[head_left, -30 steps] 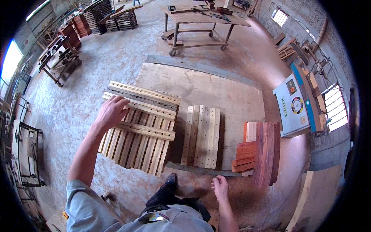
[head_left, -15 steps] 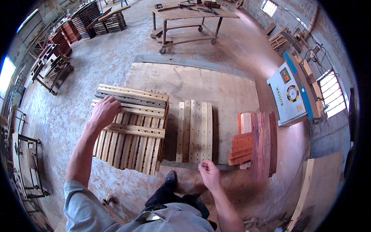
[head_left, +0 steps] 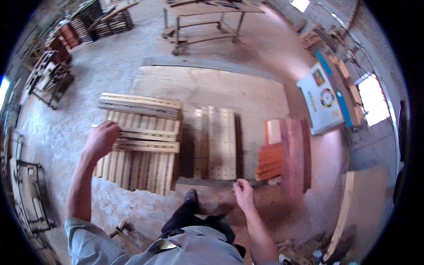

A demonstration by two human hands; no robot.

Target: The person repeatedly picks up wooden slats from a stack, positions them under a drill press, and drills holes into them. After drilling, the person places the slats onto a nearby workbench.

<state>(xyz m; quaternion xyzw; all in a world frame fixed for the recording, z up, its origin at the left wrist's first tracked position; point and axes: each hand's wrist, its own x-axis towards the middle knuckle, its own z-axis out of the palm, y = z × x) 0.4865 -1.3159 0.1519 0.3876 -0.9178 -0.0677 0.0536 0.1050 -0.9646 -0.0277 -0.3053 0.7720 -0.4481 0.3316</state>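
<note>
My left hand (head_left: 102, 138) is closed around the left part of a pale wooden strip (head_left: 150, 134) with holes along it. That strip lies crosswise on a stack of pale strips (head_left: 137, 170), just beyond another crosswise strip (head_left: 148, 146). More crosswise strips (head_left: 139, 105), pale and greyish, rest at the stack's far end. My right hand (head_left: 244, 193) is beside the near end of the middle row of drilled strips (head_left: 221, 143). Its fingers are curled together, and nothing shows in them. The left fingertips are partly hidden and the picture is slightly blurred.
A plywood sheet (head_left: 185, 81) lies under the middle row. Reddish strips (head_left: 291, 154) are stacked on the right, near a grey-and-blue machine (head_left: 320, 99). A wheeled table (head_left: 212, 13) stands at the far side; a board (head_left: 364, 212) leans at the lower right.
My left hand has drawn the crosswise strip nearer, from beside the far strips to beside the near one. My right hand has shifted slightly right relative to the middle row. The view has moved.
</note>
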